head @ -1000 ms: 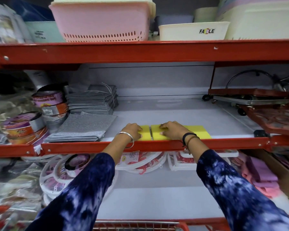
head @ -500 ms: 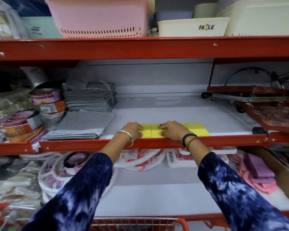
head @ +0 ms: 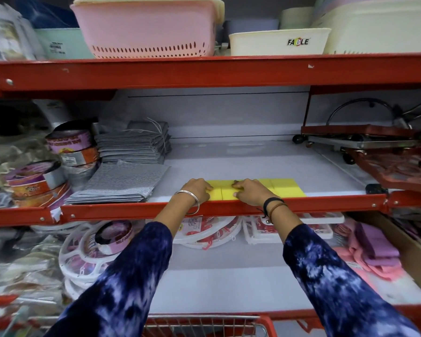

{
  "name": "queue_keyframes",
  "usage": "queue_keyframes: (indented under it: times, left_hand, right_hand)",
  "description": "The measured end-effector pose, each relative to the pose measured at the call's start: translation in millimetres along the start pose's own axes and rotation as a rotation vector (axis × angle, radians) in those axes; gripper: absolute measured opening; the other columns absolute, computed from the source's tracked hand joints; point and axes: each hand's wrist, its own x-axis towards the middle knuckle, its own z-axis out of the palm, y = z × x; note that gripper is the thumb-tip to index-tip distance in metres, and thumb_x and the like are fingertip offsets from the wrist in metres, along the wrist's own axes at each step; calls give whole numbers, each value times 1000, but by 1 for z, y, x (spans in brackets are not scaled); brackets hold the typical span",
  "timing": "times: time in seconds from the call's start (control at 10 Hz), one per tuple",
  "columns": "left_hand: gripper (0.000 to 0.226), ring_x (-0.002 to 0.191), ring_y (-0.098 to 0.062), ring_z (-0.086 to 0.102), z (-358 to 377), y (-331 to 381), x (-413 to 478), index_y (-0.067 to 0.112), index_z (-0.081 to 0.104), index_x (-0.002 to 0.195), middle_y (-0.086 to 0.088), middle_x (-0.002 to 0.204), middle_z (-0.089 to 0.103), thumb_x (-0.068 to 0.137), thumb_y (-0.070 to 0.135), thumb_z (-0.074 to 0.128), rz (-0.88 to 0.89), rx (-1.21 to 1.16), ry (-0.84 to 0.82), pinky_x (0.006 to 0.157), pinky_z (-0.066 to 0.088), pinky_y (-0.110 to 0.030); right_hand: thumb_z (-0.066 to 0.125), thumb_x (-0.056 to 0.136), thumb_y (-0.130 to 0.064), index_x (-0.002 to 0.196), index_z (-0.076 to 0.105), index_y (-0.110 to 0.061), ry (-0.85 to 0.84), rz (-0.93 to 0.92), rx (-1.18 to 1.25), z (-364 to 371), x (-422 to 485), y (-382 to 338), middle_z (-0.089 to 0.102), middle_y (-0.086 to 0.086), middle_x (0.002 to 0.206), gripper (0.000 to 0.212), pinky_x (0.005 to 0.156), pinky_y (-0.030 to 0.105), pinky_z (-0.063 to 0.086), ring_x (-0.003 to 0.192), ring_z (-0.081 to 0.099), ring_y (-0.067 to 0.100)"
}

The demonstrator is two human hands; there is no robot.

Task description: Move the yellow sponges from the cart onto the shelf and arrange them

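Observation:
A row of yellow sponges (head: 286, 188) lies side by side along the front edge of the middle shelf (head: 241, 161). My left hand (head: 196, 190) rests on the leftmost sponge (head: 215, 192), fingers bent over its top. My right hand (head: 252, 192) presses down on the sponge next to it, covering most of it. The two sponges under my hands touch along a thin seam. The cart's red rim and wire mesh (head: 204, 325) show at the bottom edge; its contents are hidden.
Grey folded cloths (head: 122, 183) lie left of the sponges, with a taller stack (head: 134, 147) and tape rolls (head: 69, 142) behind. Red trolleys (head: 360, 137) stand on the right. Pink basket (head: 146, 27) and cream tubs (head: 277, 42) sit above.
The gap between the two left sponges has closed as my hands pushed them together. The view has drifted slightly upward.

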Motion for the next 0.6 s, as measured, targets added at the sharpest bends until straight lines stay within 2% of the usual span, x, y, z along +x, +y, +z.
queue_keyframes:
  times: [0.2,0.4,0.5,0.6]
  left_hand:
    - [42,133,-30,43,2,6,-8,17,55,134,-11,143,50,93,11,51,-22,-30,51,112,35,-34]
    - [41,129,-31,48,0,10,-21,17,57,132,-12,140,54,92,9,51,-30,-62,68,111,39,-37]
    - [41,129,-29,50,-1,14,-31,16,58,131,-9,139,56,92,8,49,56,-89,147,110,40,-37]
    - [39,133,-23,47,-9,25,-47,17,55,132,-2,142,53,93,14,49,191,-138,357,112,38,-37]
  right_hand:
    - [46,94,-12,142,46,-11,-1,23,-10,1,-6,-6,36,6,156,48,118,33,27,143,33,26]
    - [39,92,-5,143,45,-11,-25,23,-41,-3,-15,-7,36,8,155,51,119,36,28,143,33,28]
    - [45,94,-12,138,51,-13,91,-3,28,-9,-22,-2,44,7,151,45,116,36,32,140,38,27]
    - [51,96,-27,132,58,-14,471,-58,132,-27,-37,-6,56,6,141,39,108,37,39,131,50,26]
